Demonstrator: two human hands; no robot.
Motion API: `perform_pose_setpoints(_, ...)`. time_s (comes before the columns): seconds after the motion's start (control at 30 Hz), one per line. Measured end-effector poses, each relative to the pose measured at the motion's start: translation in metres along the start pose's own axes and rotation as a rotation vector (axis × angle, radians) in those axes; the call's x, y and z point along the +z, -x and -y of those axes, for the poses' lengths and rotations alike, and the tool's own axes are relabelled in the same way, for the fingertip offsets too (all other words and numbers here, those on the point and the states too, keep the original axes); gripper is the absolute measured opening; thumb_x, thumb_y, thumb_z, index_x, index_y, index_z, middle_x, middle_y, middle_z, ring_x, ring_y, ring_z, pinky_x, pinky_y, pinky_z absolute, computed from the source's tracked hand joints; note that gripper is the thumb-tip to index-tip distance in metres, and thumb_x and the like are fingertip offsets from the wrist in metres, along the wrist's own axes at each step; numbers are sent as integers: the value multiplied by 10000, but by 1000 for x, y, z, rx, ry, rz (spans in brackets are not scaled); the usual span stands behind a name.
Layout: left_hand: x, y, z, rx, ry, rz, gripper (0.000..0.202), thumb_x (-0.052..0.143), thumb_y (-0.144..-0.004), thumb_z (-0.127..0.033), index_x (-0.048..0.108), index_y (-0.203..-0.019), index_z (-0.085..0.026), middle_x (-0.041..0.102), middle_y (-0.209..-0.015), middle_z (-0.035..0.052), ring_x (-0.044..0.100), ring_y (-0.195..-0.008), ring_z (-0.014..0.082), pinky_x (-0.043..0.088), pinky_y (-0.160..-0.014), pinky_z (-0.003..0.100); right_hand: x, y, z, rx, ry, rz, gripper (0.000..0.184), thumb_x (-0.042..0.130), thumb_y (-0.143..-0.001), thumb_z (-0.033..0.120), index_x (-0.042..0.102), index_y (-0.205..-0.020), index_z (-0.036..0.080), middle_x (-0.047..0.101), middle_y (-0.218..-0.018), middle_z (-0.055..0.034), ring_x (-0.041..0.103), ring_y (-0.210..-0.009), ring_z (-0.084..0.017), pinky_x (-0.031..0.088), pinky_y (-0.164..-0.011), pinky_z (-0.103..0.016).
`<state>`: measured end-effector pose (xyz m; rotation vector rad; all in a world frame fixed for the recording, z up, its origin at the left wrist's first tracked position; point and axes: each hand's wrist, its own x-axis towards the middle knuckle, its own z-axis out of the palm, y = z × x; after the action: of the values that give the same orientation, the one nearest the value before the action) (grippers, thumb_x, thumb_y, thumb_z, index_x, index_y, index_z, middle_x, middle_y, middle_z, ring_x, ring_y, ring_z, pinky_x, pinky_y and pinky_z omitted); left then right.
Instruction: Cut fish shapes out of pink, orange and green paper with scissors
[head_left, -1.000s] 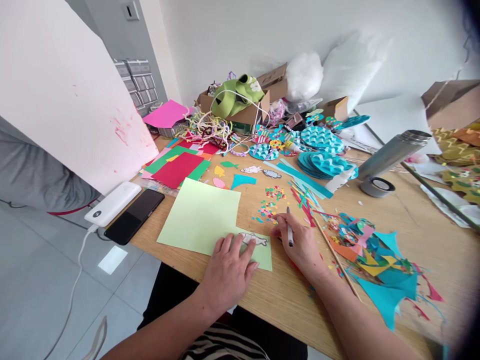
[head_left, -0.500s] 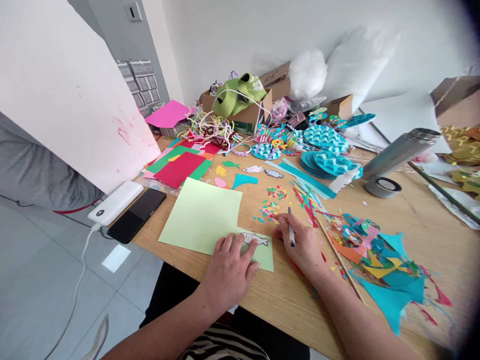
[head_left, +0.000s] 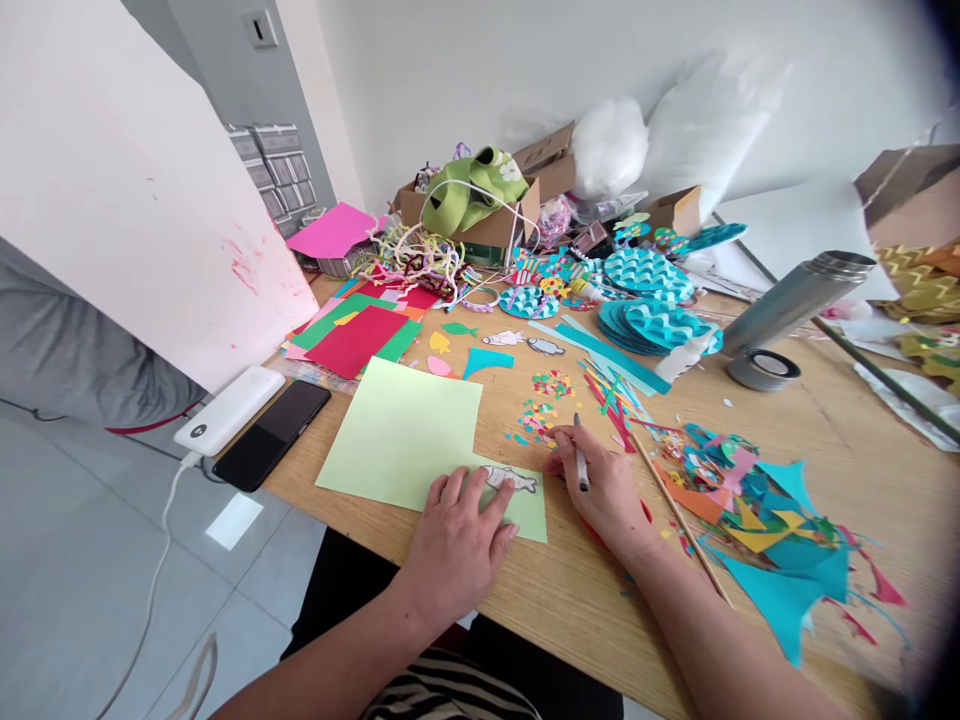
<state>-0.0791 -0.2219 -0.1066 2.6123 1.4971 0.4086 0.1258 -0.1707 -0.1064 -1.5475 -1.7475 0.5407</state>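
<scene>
My left hand [head_left: 461, 530] lies with fingers spread on a pale green sheet of paper [head_left: 397, 430] with a cut-out corner. Its fingertips press a small white paper fish with dark outlines [head_left: 519, 480] onto the sheet's narrow right part. Just right of the paper, my right hand [head_left: 600, 485] rests on the table, closed around a slim grey marker [head_left: 582, 466] whose dark end points up. Something red [head_left: 646, 512] shows from beneath that hand, mostly hidden. Beyond the marker are heaps of tiny coloured paper bits [head_left: 538, 420].
Coloured scraps [head_left: 780, 520] and a thin wooden stick [head_left: 682, 510] lie on the right. A steel flask [head_left: 799, 300] stands behind its lid [head_left: 763, 371]. At left are a black phone [head_left: 271, 435] and white power bank [head_left: 229, 408]. Craft boxes [head_left: 487, 225] line the back.
Both hands stay where they were, the marker still in the right one. The view has shifted very slightly.
</scene>
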Motion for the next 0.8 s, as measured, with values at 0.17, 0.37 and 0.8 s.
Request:
perform_pose_setpoints(0.17,1,1,0,1,3,4,453,366,-962,-417,446,-1388,-284,487,-1322,79,408,-1193,269,359,-1007,480,0,0,2,-3,-10,-11,317,347,-975,401,590,-974,197,700,-644,-39,685,-566,-207,500,-581,-287)
perform_pose_setpoints(0.37,2,1,0,3,-6,4,457,364,-962,-419,446,-1389,-278,489,-1323,83,409,-1194,273,360,-1005,482,-1,-1,3,-8,-14,-9,304,351,-971,393,584,-956,198,699,-633,-35,688,-561,-200,499,-574,-276)
perform_pose_setpoints(0.8,1,0,0,-3,4,18,457,347,-966,-425,442,-1390,-283,488,-1321,78,410,-1195,267,353,-1011,480,-1,-1,4,-31,18,-10,316,342,-973,387,587,-942,190,697,-637,-32,690,-562,-191,497,-574,-267)
